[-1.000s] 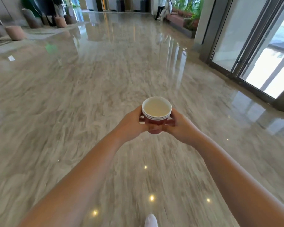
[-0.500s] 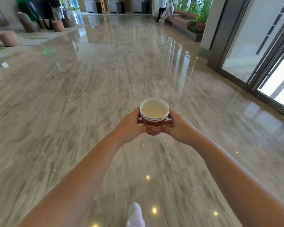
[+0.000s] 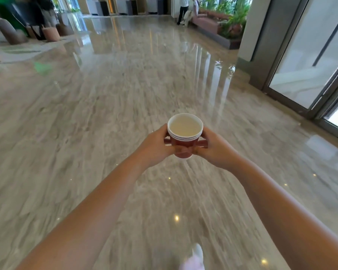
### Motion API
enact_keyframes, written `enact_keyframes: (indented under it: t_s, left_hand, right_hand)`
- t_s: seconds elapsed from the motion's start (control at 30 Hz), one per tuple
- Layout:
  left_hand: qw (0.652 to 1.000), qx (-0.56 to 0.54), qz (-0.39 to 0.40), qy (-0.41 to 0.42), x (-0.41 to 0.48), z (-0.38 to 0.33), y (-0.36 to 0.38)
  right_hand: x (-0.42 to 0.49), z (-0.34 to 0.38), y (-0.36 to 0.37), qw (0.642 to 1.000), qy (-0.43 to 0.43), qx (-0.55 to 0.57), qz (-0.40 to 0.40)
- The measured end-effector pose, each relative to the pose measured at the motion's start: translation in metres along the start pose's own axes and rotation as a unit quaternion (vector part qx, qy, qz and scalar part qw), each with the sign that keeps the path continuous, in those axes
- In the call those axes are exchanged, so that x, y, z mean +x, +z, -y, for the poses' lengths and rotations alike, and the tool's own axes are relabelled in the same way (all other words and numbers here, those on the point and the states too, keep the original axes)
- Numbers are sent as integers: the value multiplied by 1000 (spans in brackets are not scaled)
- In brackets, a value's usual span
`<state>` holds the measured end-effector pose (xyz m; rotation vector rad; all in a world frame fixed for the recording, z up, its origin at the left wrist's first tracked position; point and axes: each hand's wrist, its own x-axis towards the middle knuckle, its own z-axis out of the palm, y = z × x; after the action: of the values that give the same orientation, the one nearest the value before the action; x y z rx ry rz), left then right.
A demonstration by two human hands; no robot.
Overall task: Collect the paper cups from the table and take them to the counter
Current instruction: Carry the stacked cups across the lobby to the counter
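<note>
Gripping a stack of red paper cups point(image 3: 184, 140) from both sides, the left hand point(image 3: 156, 146) and the right hand point(image 3: 216, 149) hold it upright at arm's length over the polished marble floor point(image 3: 105, 114), near the middle of the view. Three white rims are nested one inside another at the top; the inner cup shows a pale cream interior, and whether it holds liquid cannot be told. Fingers of both hands wrap the red wall, thumbs meeting at the near side. A white shoe tip point(image 3: 196, 258) shows at 6 o'clock. Glass doors point(image 3: 310, 61) stand at 2 o'clock, a planter with greenery point(image 3: 229, 24) at 1 o'clock, and round woven stools point(image 3: 51, 34) at 10 o'clock.
</note>
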<state>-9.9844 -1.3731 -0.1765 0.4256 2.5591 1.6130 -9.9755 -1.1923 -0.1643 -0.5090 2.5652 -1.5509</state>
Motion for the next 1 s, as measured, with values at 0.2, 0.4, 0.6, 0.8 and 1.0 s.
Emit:
enact_keyframes:
  t_s: [0.2,0.4,0.6,0.8,1.0]
  left_hand:
    - [1000,-18,-18,-8,178,47,-30]
    - [999,-22,-21,-21,346,73,-78]
    - [1000,-16,-14,-10,515,117,-135]
    - [1000,-10,2,2,695,170,-191]
    - [1000,-9,20,8,876,199,-251]
  right_hand:
    - [180,-55,-46,1000,10,-6,18]
    - [353,-86,-92,999,15,-3,36]
    - [527,-127,-119,1000,17,-2,22]
    - [709,-165,-146,1000,5,-22,7]
    - [885,-188,-187,1000,15,-25,-12]
